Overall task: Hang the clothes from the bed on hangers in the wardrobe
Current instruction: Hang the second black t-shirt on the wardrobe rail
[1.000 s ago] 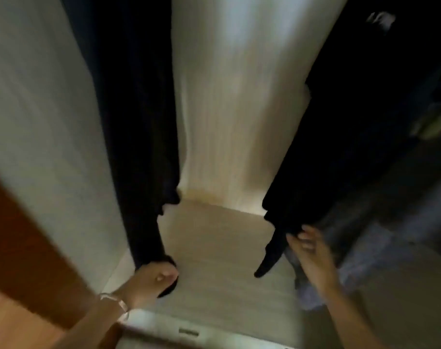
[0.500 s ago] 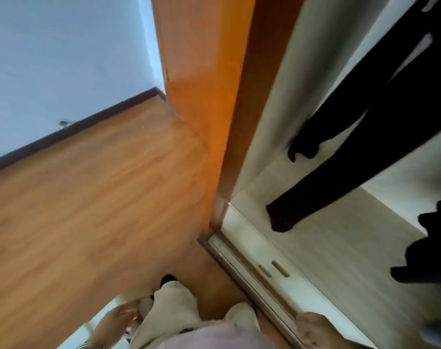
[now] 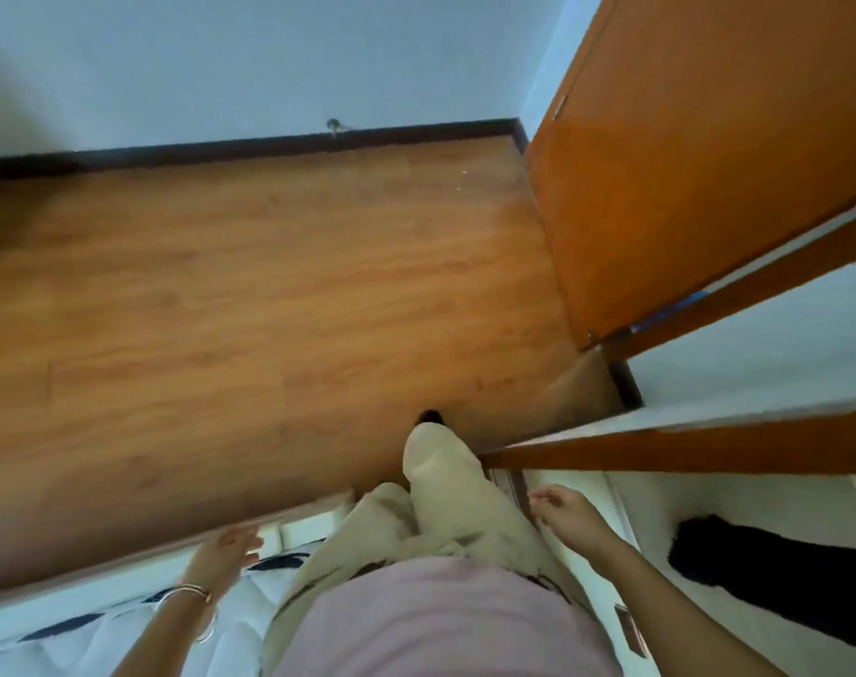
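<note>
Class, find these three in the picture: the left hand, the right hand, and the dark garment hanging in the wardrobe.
left hand (image 3: 225, 554), head view, back of the hand.
right hand (image 3: 570, 515), head view, back of the hand.
dark garment (image 3: 758, 574), head view, its lower hanging end.

You are looking straight down at the wooden floor (image 3: 230, 295). Your left hand (image 3: 225, 554) is hanging empty over the white bed (image 3: 74, 632), your right hand (image 3: 570, 517) loosely curled beside the wardrobe (image 3: 709, 505), where a black garment (image 3: 777, 574) is showing.
</note>
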A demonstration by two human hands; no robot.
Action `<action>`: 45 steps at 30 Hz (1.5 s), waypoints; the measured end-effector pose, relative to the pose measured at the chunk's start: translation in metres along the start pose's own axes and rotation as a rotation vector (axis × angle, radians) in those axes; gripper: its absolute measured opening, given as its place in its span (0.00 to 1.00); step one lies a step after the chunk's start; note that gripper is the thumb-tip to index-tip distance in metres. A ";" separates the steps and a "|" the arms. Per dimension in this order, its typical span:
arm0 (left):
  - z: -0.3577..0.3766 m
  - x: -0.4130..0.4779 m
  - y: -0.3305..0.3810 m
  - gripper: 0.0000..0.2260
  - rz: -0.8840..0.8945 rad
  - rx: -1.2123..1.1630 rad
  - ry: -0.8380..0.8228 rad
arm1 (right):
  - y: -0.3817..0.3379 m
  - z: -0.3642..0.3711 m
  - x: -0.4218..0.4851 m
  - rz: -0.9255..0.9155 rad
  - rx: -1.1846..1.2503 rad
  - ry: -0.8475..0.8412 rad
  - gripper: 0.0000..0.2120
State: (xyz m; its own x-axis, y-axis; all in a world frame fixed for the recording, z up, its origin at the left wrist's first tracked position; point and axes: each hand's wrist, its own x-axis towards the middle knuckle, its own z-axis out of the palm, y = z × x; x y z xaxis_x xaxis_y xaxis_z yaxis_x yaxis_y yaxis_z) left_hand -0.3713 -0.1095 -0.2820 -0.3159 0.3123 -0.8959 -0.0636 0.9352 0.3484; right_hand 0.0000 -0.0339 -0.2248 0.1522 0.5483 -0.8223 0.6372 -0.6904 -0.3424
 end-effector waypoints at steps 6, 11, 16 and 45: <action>0.003 0.006 0.009 0.14 -0.184 -0.139 -0.051 | -0.078 -0.020 0.070 0.036 -0.183 -0.084 0.08; 0.010 0.040 0.066 0.15 -0.243 -0.343 0.032 | -0.186 -0.052 0.147 -0.020 -0.378 -0.146 0.11; 0.005 0.040 0.153 0.12 -0.129 -0.345 0.177 | -0.333 -0.071 0.210 -0.156 -0.554 -0.136 0.13; -0.205 0.056 0.033 0.04 -0.441 -1.717 0.882 | -0.662 0.451 0.064 -0.770 -1.696 -0.623 0.11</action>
State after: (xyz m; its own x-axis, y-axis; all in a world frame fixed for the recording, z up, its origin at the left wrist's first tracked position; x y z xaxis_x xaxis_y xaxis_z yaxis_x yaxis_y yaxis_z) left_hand -0.5850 -0.0950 -0.2644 -0.2901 -0.5154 -0.8063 -0.7705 -0.3739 0.5163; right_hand -0.7526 0.2461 -0.2557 -0.4658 -0.0150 -0.8848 0.4303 0.8699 -0.2412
